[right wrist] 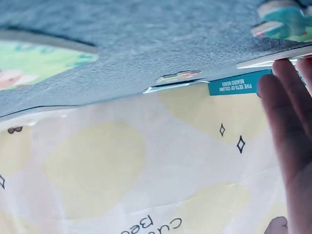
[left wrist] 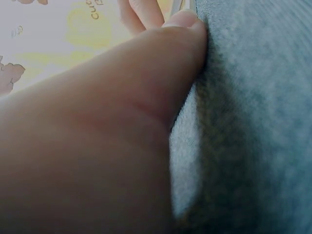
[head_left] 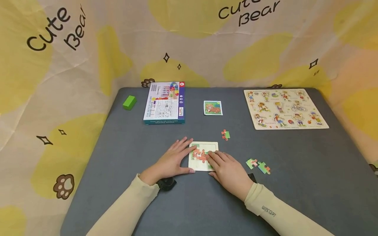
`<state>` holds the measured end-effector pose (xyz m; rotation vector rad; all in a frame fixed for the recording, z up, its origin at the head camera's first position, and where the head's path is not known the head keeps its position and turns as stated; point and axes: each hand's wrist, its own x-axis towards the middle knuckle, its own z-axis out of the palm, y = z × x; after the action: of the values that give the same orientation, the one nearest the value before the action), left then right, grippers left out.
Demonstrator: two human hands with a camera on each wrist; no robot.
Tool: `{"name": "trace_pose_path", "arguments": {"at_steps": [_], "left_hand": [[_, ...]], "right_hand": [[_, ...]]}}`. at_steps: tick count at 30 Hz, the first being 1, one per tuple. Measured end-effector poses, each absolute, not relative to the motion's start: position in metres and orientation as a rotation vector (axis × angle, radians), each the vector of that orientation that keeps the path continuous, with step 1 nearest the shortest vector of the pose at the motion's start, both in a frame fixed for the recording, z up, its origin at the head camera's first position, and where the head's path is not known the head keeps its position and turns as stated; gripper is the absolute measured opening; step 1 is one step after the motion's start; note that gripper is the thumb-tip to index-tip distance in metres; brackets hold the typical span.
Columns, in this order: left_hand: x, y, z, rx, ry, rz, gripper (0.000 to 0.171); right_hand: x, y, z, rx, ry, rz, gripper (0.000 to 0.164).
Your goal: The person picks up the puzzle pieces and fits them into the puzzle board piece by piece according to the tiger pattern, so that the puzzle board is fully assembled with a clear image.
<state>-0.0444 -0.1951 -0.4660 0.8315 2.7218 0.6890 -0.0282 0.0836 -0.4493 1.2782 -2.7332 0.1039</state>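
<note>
A small white puzzle board (head_left: 203,143) lies on the table with a tiger picture (head_left: 199,155) partly assembled in its frame. My left hand (head_left: 169,163) rests at the board's left side, fingers spread, one fingertip on the upper left pieces and the thumb at the lower left corner. From the right, my right hand (head_left: 229,171) reaches over the board. Its extended fingers press on the right part of the picture and hide the pieces under them; the thumb is near the lower edge. In the left wrist view, the thumb (left wrist: 180,29) fills much of the frame.
Two loose puzzle pieces (head_left: 264,167) lie right of my right hand. Another piece (head_left: 225,134) is above the board. Farther back are a tiger picture card (head_left: 213,108), a boxed toy (head_left: 164,103), a green block (head_left: 129,102) and a wooden figure board (head_left: 285,109).
</note>
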Motion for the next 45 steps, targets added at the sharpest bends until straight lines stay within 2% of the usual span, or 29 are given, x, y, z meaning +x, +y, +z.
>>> {"name": "trace_pose_path", "arguments": {"at_steps": [28,36,41,45], "left_hand": [[-0.045,-0.197,-0.464,0.891,2.726,0.637,0.094],[-0.044,-0.196,-0.465,0.889,2.718,0.638,0.095],[-0.044,-0.198,-0.464,0.88,2.722,0.654,0.094],[-0.044,-0.196,-0.467,0.904,2.73,0.657,0.084]], "right_hand": [[-0.028,0.078,-0.455,1.3,-2.762,0.082,0.055],[-0.023,0.091,-0.451,1.332,-2.924,0.199,0.072],[-0.023,0.09,-0.454,1.341,-2.898,0.19,0.076],[-0.018,0.089,-0.453,1.31,-2.915,0.14,0.074]]}}
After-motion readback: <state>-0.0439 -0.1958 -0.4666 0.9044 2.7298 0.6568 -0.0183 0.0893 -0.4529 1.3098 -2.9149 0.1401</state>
